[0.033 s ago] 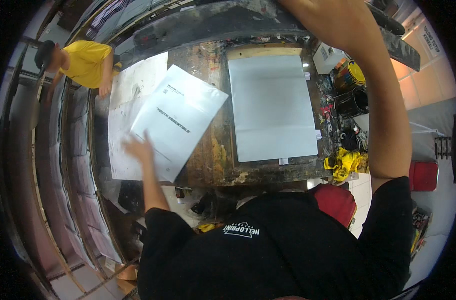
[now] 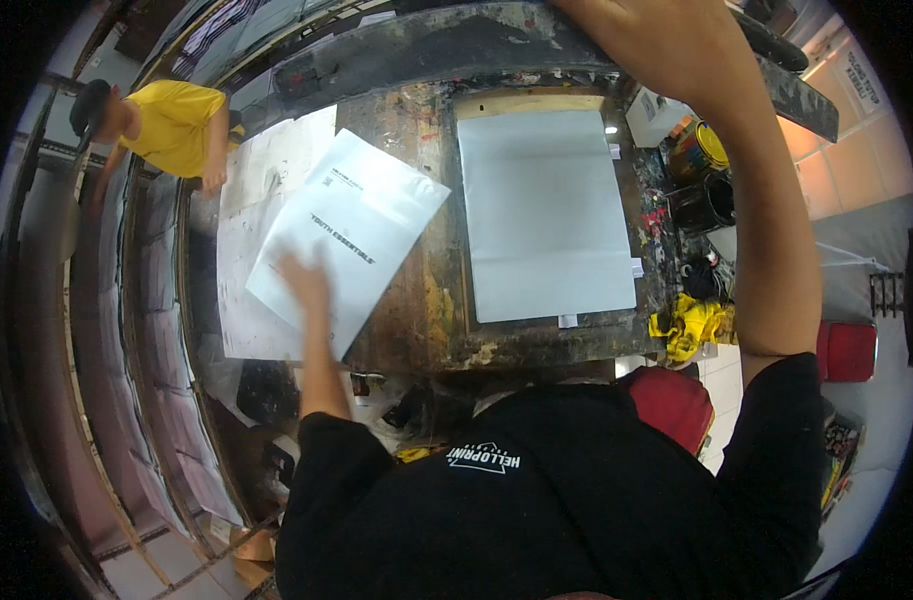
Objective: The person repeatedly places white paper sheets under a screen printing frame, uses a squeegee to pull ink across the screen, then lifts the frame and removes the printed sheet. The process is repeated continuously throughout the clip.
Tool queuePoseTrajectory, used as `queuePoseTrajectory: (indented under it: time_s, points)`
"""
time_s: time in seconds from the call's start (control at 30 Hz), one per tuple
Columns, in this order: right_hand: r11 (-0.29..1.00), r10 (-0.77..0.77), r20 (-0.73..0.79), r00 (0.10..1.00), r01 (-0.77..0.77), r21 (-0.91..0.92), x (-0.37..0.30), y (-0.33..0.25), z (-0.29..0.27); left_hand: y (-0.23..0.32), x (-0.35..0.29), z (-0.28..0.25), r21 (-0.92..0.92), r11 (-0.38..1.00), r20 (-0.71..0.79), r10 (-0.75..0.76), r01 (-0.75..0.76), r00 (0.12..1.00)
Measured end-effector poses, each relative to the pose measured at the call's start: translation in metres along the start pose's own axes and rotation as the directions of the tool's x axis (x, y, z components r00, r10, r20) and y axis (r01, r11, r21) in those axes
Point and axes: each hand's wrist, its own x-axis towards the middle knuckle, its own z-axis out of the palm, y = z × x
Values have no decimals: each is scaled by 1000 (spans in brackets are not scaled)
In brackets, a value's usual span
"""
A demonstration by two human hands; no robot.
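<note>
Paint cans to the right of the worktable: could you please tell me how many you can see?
2, both past the table's right edge: a yellow-lidded can at the far end, and an open black can just nearer. Clutter there may hide more.

— Where are my hands?
— My left hand (image 2: pixel 305 283) lies blurred on a white printed bag (image 2: pixel 352 235); my right hand (image 2: pixel 649 40) is raised, fingers spread, above the plain white sheet (image 2: pixel 547 215) on the paint-stained table (image 2: pixel 427 310).
</note>
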Motion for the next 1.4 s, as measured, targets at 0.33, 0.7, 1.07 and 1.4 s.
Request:
queuePoseTrajectory:
  time_s: [0.33, 0.7, 1.07, 1.4]
  points:
    - [994, 92, 268, 959, -103, 28, 17, -11, -28, 226, -55, 167, -252, 505, 634, 731, -826, 253]
    - [996, -61, 144, 988, 69, -56, 22, 18, -32, 240, -54, 171, -231, 419, 645, 742, -878, 185]
    - [966, -184, -8, 983, 179, -186, 13, 27, -8, 243, -54, 165, -238, 388, 576, 795, -890, 192]
    - [927, -277, -205, 939, 205, -314, -2, 19, 14, 171, -200, 81, -210, 971, 566, 217, -115, 795]
